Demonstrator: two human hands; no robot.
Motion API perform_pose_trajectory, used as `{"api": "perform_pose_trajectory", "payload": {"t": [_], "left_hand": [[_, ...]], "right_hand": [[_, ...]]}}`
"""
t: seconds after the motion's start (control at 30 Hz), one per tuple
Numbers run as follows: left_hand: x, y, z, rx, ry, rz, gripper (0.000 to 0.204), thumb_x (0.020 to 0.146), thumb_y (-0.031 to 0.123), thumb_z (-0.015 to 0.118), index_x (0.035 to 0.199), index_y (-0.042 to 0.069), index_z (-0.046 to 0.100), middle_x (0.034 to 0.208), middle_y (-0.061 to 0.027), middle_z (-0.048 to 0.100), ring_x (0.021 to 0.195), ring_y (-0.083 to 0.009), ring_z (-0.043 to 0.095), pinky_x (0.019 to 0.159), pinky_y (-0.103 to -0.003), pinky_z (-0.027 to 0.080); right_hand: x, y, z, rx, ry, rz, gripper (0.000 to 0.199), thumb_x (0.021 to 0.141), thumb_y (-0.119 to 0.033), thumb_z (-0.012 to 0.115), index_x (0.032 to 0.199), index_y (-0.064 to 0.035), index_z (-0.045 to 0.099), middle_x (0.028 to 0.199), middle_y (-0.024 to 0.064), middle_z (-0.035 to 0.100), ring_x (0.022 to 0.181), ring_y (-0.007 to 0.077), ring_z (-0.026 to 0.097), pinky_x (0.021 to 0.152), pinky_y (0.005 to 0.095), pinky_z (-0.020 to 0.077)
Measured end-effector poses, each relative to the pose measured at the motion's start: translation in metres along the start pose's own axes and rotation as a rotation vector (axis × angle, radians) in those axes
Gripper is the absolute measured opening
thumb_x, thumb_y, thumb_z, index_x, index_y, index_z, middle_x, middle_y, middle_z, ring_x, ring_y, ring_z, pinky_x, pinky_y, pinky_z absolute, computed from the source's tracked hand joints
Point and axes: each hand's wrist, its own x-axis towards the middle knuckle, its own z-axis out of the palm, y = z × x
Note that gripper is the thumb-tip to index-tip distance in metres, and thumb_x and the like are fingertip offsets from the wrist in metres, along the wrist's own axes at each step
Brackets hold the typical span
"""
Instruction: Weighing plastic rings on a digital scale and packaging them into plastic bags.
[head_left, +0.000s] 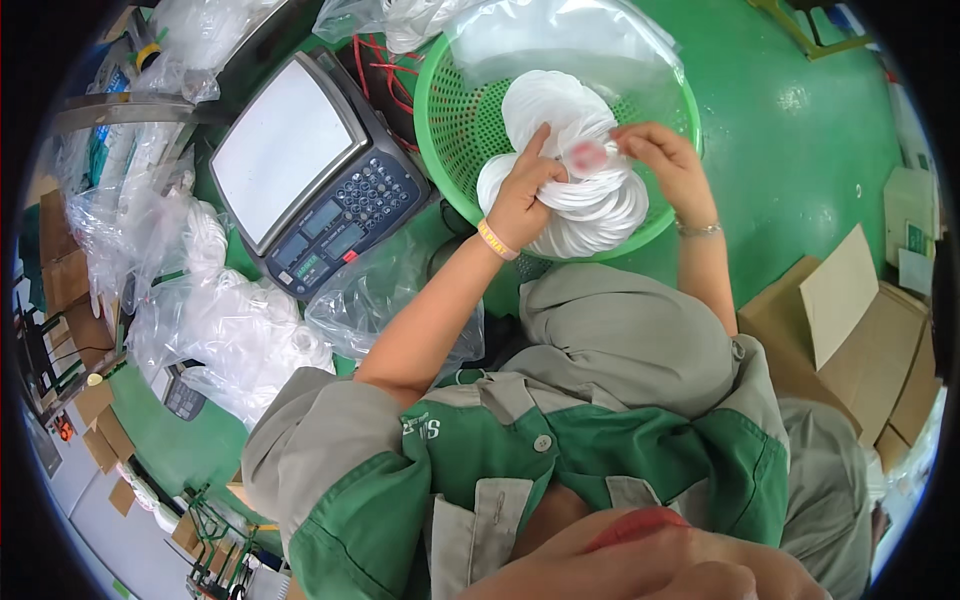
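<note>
Fanned stacks of thin white rings or discs (585,215) rest in a round green plastic basket (455,150) in front of me. Over the left of these stacks is my left hand (525,195), its index finger stretched out and its other fingers curled in; what they grip cannot be made out. My right hand (668,165) is at the right of the stacks with thumb and fingers pinched together. Between both hands is a small translucent piece with a blurred red mark (588,156), apparently held at the right fingertips.
A clear plastic bag (565,45) drapes over the basket's far rim. To the left stands a digital scale (320,175) with a white plate. Bagged white bundles (235,335) lie beyond it. An opened cardboard box (840,330) sits at my right on the green floor.
</note>
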Motion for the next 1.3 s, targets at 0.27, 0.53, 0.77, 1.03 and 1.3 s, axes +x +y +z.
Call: {"api": "perform_pose_trajectory", "payload": {"t": [0.27,0.53,0.77,1.03,1.3], "left_hand": [[0.001,-0.001,0.001,0.076,-0.081,0.063,0.03,0.064,-0.008,0.041,0.088,0.005,0.053,0.124,-0.0269,0.042,0.131,-0.0377,0.021,0.098,-0.036,0.031],[-0.01,-0.007,0.011,-0.012,-0.126,-0.017,0.025,0.069,-0.006,0.049,0.091,0.006,0.048,0.137,-0.0293,0.025,0.117,-0.0303,0.043,0.087,-0.029,0.037],[0.009,0.015,-0.014,-0.305,-0.04,-0.394,0.046,0.082,0.025,0.052,0.123,0.005,0.042,0.133,-0.0161,0.037,0.111,-0.024,0.045,0.088,-0.033,0.039],[0.09,0.078,-0.01,0.369,-0.042,0.29,0.034,0.083,0.026,0.053,0.111,0.005,0.054,0.118,-0.0205,0.049,0.102,-0.0352,0.049,0.085,-0.039,0.039],[0.055,0.056,-0.012,0.728,0.091,0.278,0.035,0.075,0.03,0.062,0.101,0.007,0.056,0.117,-0.0162,0.047,0.103,-0.0303,0.045,0.086,-0.039,0.035]], "right_hand": [[0.001,-0.003,0.016,-0.469,-0.014,0.055,0.037,0.068,-0.028,0.071,0.095,-0.0039,0.063,0.087,0.012,0.06,0.072,0.0208,0.058,0.065,0.0301,0.0463],[0.01,0.005,0.008,-0.522,-0.243,0.107,0.024,0.074,-0.026,0.061,0.085,-0.0043,0.065,0.081,0.0122,0.063,0.074,0.0245,0.06,0.069,0.0324,0.0466],[0.01,-0.001,0.021,-0.49,-0.039,0.074,0.017,0.073,-0.019,0.062,0.081,-0.0035,0.062,0.079,0.0097,0.061,0.072,0.021,0.06,0.067,0.0326,0.0465],[0.014,-0.063,0.006,-0.42,0.11,-0.27,0.009,0.075,-0.015,0.062,0.078,-0.0073,0.059,0.078,0.0041,0.056,0.084,0.0207,0.047,0.077,0.0329,0.036],[-0.006,-0.066,0.025,-0.78,0.091,-0.366,0.008,0.078,-0.019,0.059,0.078,-0.0109,0.057,0.083,0.0015,0.051,0.092,0.0209,0.042,0.082,0.0368,0.0244]]}}
